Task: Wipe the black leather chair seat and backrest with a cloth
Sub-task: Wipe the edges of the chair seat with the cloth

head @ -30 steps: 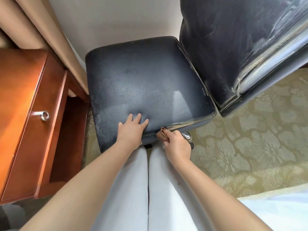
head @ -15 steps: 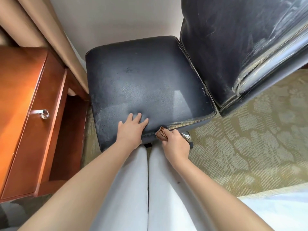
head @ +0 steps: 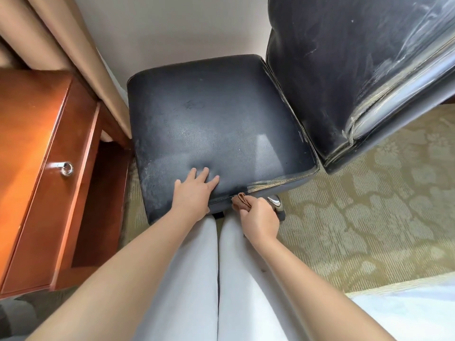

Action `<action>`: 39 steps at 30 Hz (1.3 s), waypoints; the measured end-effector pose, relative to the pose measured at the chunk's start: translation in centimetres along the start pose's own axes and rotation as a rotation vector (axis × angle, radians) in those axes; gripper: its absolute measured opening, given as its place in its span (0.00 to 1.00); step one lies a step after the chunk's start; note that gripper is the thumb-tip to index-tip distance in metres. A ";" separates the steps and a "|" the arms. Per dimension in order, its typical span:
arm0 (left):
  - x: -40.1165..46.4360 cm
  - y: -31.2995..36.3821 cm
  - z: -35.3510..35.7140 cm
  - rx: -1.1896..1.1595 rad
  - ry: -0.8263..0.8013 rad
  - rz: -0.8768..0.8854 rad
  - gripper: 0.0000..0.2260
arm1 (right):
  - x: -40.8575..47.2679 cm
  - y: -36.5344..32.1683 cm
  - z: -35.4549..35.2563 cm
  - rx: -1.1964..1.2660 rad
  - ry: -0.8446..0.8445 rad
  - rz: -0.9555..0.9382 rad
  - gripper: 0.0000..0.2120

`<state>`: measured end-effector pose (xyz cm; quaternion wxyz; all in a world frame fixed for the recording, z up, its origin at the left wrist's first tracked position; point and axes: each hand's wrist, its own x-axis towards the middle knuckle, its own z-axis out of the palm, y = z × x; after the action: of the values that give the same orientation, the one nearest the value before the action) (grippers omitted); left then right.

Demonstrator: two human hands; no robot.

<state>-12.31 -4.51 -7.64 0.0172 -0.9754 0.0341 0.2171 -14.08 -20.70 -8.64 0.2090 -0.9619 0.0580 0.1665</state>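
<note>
A black leather chair fills the middle of the room, its scuffed backrest rising at the right and its square, dusty seat facing the person, with a reddish wooden table at the left and patterned carpet beneath. The person's left hand lies flat on the near part of the seat, fingers straight and spread (pressing a slight dent into the leather). The right hand is curled around a bunched brown cloth, holding it against the stitched front edge of the seat.
</note>
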 end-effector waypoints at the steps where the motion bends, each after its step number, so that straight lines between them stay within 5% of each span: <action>1: 0.0 0.0 0.0 0.001 -0.001 0.000 0.40 | 0.1 -0.2 0.0 0.021 0.031 -0.003 0.14; 9: 0.0 -0.2 0.1 0.004 0.001 0.003 0.41 | -0.2 -1.8 0.6 -0.091 0.011 -0.182 0.21; 13: 0.1 -0.4 0.1 0.017 0.009 0.011 0.42 | 0.2 -0.7 0.4 0.011 0.096 0.021 0.19; 17: 0.0 -0.5 0.2 0.022 0.009 0.004 0.43 | -0.2 -1.2 0.8 -0.072 0.060 -0.096 0.21; 21: -0.1 -0.5 0.2 0.036 -0.009 0.012 0.43 | 0.2 -1.2 0.3 0.021 0.101 0.035 0.19; 26: -0.2 -0.8 0.2 0.045 -0.035 0.031 0.47 | -1.0 -2.7 1.5 -0.050 0.006 -0.219 0.21; 33: -0.5 -0.8 0.4 0.048 -0.049 0.035 0.49 | 0.1 -1.3 1.3 0.152 0.108 0.095 0.18; 39: -0.7 -0.7 0.7 0.032 -0.035 0.025 0.47 | -1.1 -3.3 2.6 0.076 -0.055 -0.176 0.20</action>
<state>-13.19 -3.79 -7.99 0.0309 -0.9706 0.0492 0.2335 -15.34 -16.55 -9.25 0.2606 -0.9497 -0.0264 0.1716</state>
